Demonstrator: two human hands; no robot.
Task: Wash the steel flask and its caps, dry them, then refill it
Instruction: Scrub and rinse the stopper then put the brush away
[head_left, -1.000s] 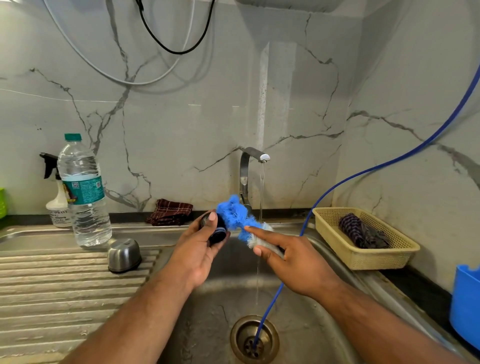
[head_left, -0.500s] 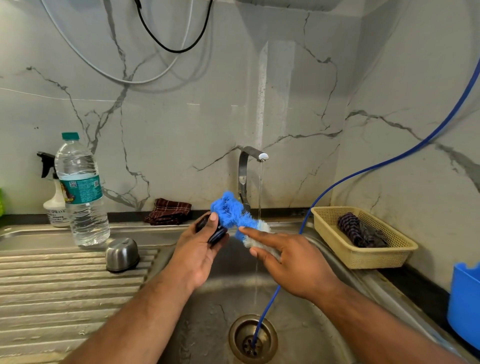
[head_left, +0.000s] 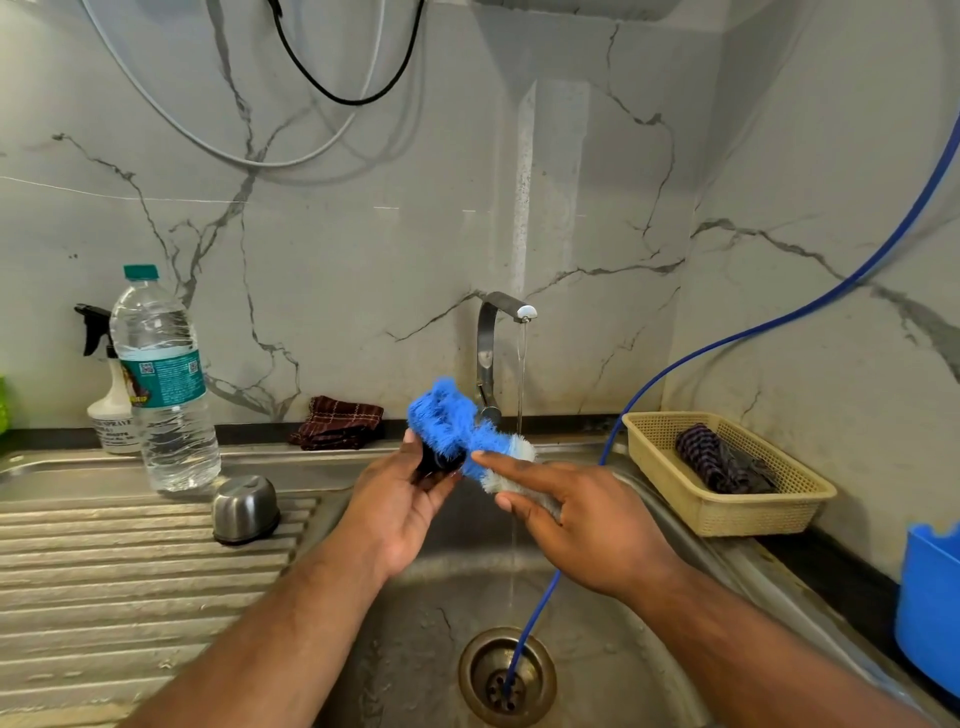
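Over the steel sink (head_left: 613, 670), my left hand (head_left: 400, 499) grips a small black inner cap (head_left: 434, 462), mostly hidden by fingers and bristles. My right hand (head_left: 576, 514) holds a blue and white bottle brush (head_left: 452, 421), index finger stretched along it, with the blue bristles pressed against the cap. A steel outer cap (head_left: 244, 509) sits upside down on the ribbed drainboard (head_left: 119, 582) to the left. The flask body is not in view.
The tap (head_left: 498, 338) runs a thin stream into the basin. A blue hose (head_left: 691, 358) drops into the drain (head_left: 506, 675). A water bottle (head_left: 163, 384) and spray bottle (head_left: 106, 395) stand back left, with a dark cloth (head_left: 337, 428), a beige basket (head_left: 727, 473) and a blue tub (head_left: 930, 608) around.
The brush head has shifted left and now covers the black cap, which my left hand has turned slightly. Both hands stay over the sink.
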